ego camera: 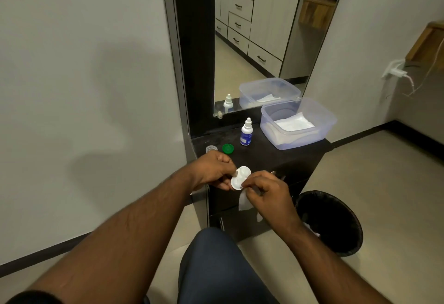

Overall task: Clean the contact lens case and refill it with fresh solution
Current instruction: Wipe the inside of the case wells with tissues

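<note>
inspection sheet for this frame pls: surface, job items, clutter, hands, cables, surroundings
Surface: dark cabinet top, in front of a mirror.
Job's things: white lens case held between both hands; white tissue hangs below right hand; green cap and clear cap lie off, side by side; solution bottle upright, capped.
Clutter: clear tub holding white tissues.
Hands: left hand grips case; right hand pinches tissue against case.
Cables: white charger plugged into wall, cord trailing.
Surroundings: black bin on floor, right.

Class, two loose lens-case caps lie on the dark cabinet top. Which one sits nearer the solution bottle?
The green cap; the clear cap lies farther left of the bottle.
</note>
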`<state>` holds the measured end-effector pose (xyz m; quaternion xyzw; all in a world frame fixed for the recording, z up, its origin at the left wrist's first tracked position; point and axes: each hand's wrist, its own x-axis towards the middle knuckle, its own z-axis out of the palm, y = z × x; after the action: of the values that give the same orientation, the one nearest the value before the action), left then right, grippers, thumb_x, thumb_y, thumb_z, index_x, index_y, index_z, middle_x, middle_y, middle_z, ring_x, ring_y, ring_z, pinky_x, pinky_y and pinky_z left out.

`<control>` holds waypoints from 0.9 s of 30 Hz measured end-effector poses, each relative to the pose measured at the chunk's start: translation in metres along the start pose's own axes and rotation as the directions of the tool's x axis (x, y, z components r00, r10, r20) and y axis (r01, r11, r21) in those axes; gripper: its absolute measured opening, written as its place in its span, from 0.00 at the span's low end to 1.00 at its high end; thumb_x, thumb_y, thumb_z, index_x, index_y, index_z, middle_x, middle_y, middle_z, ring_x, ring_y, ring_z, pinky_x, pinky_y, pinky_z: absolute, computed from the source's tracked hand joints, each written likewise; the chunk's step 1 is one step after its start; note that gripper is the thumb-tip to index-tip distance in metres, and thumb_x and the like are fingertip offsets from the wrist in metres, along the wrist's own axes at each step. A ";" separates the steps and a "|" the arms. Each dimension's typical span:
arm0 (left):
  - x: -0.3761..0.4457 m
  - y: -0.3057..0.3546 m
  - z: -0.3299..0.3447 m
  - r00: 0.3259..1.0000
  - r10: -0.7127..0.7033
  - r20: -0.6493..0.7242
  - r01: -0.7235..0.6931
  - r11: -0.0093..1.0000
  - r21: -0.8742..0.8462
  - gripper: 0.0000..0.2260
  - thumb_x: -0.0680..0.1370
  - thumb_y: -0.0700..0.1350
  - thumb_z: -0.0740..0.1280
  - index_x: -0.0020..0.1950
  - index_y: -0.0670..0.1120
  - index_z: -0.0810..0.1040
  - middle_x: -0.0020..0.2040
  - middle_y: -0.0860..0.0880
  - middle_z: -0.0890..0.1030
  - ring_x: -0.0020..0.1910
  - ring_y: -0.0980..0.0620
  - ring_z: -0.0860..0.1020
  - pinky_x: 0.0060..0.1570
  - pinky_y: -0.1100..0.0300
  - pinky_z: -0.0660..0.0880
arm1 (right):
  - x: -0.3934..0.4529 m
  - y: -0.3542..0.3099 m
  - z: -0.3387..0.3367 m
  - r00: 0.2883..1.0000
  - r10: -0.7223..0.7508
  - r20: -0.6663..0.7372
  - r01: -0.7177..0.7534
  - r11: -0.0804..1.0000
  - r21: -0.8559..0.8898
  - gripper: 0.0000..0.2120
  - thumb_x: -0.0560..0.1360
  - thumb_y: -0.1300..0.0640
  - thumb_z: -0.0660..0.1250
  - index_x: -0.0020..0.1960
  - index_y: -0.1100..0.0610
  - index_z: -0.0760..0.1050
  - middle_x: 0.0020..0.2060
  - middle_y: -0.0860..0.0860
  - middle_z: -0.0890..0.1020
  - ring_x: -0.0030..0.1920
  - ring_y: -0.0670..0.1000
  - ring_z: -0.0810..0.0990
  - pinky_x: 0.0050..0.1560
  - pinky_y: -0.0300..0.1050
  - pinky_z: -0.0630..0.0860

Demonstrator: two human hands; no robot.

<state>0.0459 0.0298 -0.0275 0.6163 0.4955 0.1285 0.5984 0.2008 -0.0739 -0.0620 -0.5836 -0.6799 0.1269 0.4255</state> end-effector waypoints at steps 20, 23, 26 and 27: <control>-0.001 0.000 0.000 1.000 0.007 0.001 -0.007 1.000 0.013 0.04 0.77 0.38 0.67 0.50 0.40 0.81 0.39 0.44 0.84 0.32 0.55 0.81 0.32 0.64 0.79 | 0.001 0.003 0.001 0.993 -0.112 0.021 0.113 0.991 -0.068 0.07 0.68 0.71 0.71 0.43 0.62 0.82 0.43 0.55 0.81 0.44 0.45 0.79 0.50 0.28 0.74; -0.001 0.000 0.001 1.000 0.005 -0.002 -0.005 1.000 0.002 0.03 0.77 0.38 0.67 0.48 0.40 0.81 0.39 0.44 0.84 0.32 0.55 0.82 0.33 0.64 0.79 | 0.007 0.008 -0.003 0.997 -0.023 -0.076 0.017 0.997 -0.075 0.07 0.68 0.72 0.70 0.44 0.63 0.82 0.43 0.54 0.80 0.42 0.43 0.77 0.48 0.25 0.71; -0.001 0.000 0.003 1.000 0.014 -0.015 -0.014 1.000 0.001 0.02 0.76 0.38 0.68 0.47 0.41 0.80 0.38 0.45 0.84 0.32 0.55 0.81 0.33 0.64 0.79 | 0.010 0.007 -0.011 0.984 0.027 -0.175 -0.038 0.998 -0.060 0.07 0.70 0.70 0.70 0.46 0.63 0.82 0.44 0.51 0.77 0.42 0.39 0.75 0.46 0.23 0.69; -0.001 0.000 0.002 1.000 0.017 -0.015 -0.017 1.000 -0.001 0.02 0.76 0.38 0.68 0.47 0.41 0.80 0.38 0.45 0.84 0.32 0.55 0.81 0.32 0.64 0.79 | 0.010 0.007 -0.012 0.983 0.027 -0.180 -0.037 0.998 -0.052 0.07 0.70 0.70 0.70 0.46 0.63 0.82 0.44 0.51 0.77 0.42 0.38 0.75 0.46 0.23 0.69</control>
<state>0.0471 0.0274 -0.0278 0.6193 0.4947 0.1385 0.5938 0.2150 -0.0669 -0.0550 -0.6150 -0.6327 0.0619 0.4666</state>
